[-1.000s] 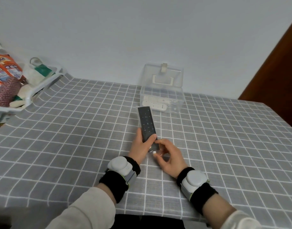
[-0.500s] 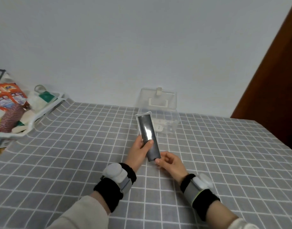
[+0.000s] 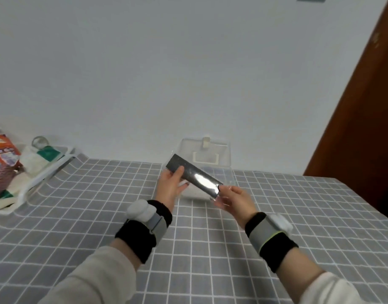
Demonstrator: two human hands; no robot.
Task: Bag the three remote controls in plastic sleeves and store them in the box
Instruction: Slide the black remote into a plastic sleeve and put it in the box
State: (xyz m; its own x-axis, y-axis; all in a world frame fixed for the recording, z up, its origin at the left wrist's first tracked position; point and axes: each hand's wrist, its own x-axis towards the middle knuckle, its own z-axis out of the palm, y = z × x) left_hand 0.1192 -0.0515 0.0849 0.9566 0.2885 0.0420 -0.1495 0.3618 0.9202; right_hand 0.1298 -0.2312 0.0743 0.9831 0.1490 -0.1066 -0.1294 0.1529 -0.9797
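Observation:
A black remote control (image 3: 194, 177) in a shiny clear plastic sleeve is held in the air, tilted from upper left to lower right, just in front of the clear plastic box (image 3: 207, 160). My left hand (image 3: 170, 186) grips its upper left end with thumb on top. My right hand (image 3: 237, 199) pinches its lower right end and the sleeve's loose tail. The box stands open at the back of the table, its lid upright against the wall; the held remote and my hands hide most of its inside.
The table (image 3: 276, 216) has a grey checked cloth. A white tray (image 3: 46, 174) with packets, bags and a red-patterned bundle sits at the far left edge. A brown door (image 3: 364, 128) stands at the right, a white wall behind.
The remote was lifted off the table and moved toward the box. It turned from pointing away to lying across, with my hands spread to its two ends. The camera tilted up.

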